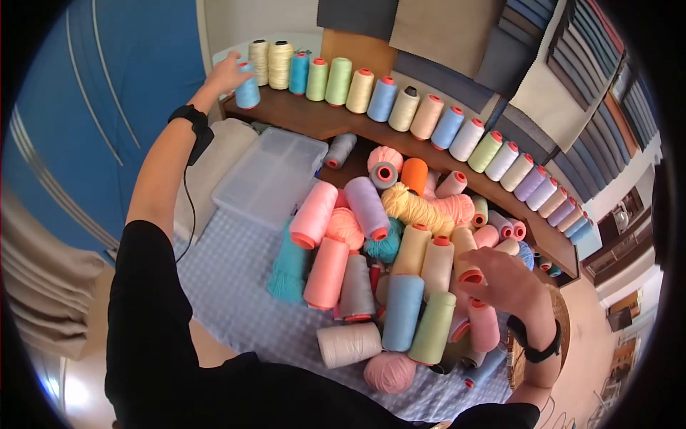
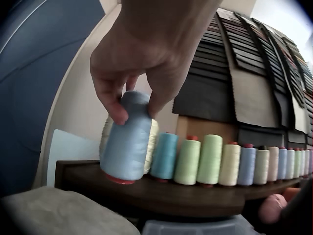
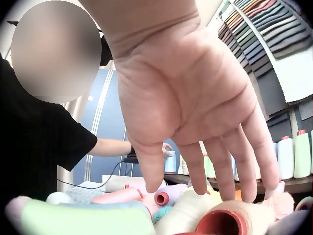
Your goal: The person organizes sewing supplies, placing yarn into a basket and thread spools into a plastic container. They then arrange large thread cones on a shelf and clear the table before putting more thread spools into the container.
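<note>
My left hand point(image 1: 227, 74) grips a light blue thread cone point(image 2: 128, 142) by its narrow top, at the left end of the dark wooden shelf point(image 1: 286, 113). In the left wrist view the cone's red base overlaps the shelf's front edge, with a cream cone partly hidden behind it. A row of thread cones stands upright along the shelf, starting with two cream ones point(image 1: 280, 66) and a teal one point(image 1: 299, 74). My right hand point(image 1: 504, 282), fingers spread and holding nothing, hovers over the right side of the heap, above a beige cone with a red base point(image 3: 254, 215).
Cones and yarn balls pile up on the checked cloth point(image 1: 229, 286), with a yellow skein point(image 1: 418, 211) among them. A clear plastic box point(image 1: 268, 175) lies left of the heap. Fabric swatches point(image 1: 443, 36) hang behind the shelf. A wicker basket point(image 1: 557, 322) stands at right.
</note>
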A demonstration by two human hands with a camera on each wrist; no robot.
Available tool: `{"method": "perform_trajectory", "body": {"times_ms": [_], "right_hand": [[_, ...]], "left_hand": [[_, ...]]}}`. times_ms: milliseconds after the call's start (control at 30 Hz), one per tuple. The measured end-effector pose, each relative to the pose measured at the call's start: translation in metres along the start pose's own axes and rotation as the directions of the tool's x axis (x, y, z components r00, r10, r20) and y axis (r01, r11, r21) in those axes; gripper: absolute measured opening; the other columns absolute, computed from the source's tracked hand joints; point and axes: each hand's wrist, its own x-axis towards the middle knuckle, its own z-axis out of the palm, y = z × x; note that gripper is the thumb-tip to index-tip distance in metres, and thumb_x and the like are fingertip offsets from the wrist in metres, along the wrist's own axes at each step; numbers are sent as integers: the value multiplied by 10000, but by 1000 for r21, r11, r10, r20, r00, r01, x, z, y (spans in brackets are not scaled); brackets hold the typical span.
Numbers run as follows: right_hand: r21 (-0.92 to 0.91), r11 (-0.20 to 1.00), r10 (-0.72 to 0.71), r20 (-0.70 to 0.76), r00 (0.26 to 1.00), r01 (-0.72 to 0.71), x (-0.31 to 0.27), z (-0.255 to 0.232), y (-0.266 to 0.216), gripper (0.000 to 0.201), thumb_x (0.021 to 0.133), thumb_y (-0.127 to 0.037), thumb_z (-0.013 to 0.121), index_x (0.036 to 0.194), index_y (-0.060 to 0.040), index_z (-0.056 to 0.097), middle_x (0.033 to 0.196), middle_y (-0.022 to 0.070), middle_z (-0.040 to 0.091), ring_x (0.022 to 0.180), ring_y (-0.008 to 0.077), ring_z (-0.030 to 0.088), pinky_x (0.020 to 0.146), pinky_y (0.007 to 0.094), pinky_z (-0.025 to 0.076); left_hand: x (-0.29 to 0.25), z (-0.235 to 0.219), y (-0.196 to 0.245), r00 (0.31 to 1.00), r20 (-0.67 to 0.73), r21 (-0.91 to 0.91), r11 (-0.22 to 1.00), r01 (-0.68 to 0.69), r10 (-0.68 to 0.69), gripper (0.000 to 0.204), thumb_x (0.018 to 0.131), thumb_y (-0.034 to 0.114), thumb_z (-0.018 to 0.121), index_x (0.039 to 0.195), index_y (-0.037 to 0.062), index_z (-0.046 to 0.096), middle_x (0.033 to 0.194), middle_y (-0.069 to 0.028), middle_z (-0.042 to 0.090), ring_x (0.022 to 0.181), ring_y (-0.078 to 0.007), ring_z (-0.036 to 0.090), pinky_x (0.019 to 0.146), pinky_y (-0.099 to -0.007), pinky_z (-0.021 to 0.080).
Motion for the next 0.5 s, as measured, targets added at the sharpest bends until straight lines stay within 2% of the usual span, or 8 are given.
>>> {"method": "perform_trajectory", "body": {"times_ms": [33,100,167,233,367,433,467,500], "right_hand": [[30,999,21,-13,1000,-21,0,0,-6,427,742,-270,690,1094,-52,587,1045,130,612,906,278,601,819,362,471],[80,995,67,-16,998,-66,2,-5,-16,443,740,-283,687,1108,-65,573,1056,138,600,949,303,583,836,380,457],[42,992,125,-58,990,-123,1,2,-9,446,742,-282,684,1118,-72,569,1063,137,599,943,312,584,829,384,459],[7,975,223,-94,970,-223,0,12,3,514,730,-287,689,1177,-88,528,1035,155,604,881,329,602,776,395,477],[76,942,329,-15,944,-327,2,16,5,615,708,-295,701,1241,-97,469,982,176,612,848,316,611,768,390,479],[86,902,415,100,904,-424,5,11,-5,697,690,-291,709,1295,-112,412,904,185,622,815,314,622,745,389,484],[86,900,419,102,902,-428,5,13,-4,697,690,-291,709,1295,-112,412,904,185,622,815,314,622,745,389,484],[63,913,397,85,914,-403,5,15,-3,705,690,-291,708,1304,-118,407,883,178,625,804,310,625,736,387,486]], "left_hand": [[11,9,-9,996,-11,-28,996,85,-85,623,778,268,658,1280,22,380,962,-186,625,668,-254,650,540,-341,558],[26,27,-25,995,-26,-95,991,92,-95,579,781,253,654,1247,17,405,949,-188,628,651,-260,651,544,-343,555],[42,34,-41,992,-53,-155,982,109,-119,534,783,237,650,1214,12,429,936,-190,631,635,-266,652,548,-344,551],[47,39,-48,996,-88,-92,996,16,-25,428,791,198,634,1143,13,474,906,-193,637,640,-282,656,546,-354,537],[65,52,-58,986,-161,-63,997,-55,44,352,797,177,622,1088,21,502,874,-198,639,612,-292,650,564,-374,523],[70,54,-54,992,-126,-67,998,11,-20,350,796,181,623,1090,32,505,896,-203,636,700,-318,653,661,-407,519],[71,56,-53,992,-122,-69,998,9,-17,350,796,181,623,1090,32,505,896,-203,636,700,-318,653,661,-407,519],[74,60,-55,987,-162,-27,999,19,-23,341,795,177,622,1084,35,508,919,-206,632,774,-333,642,715,-421,508]]}}
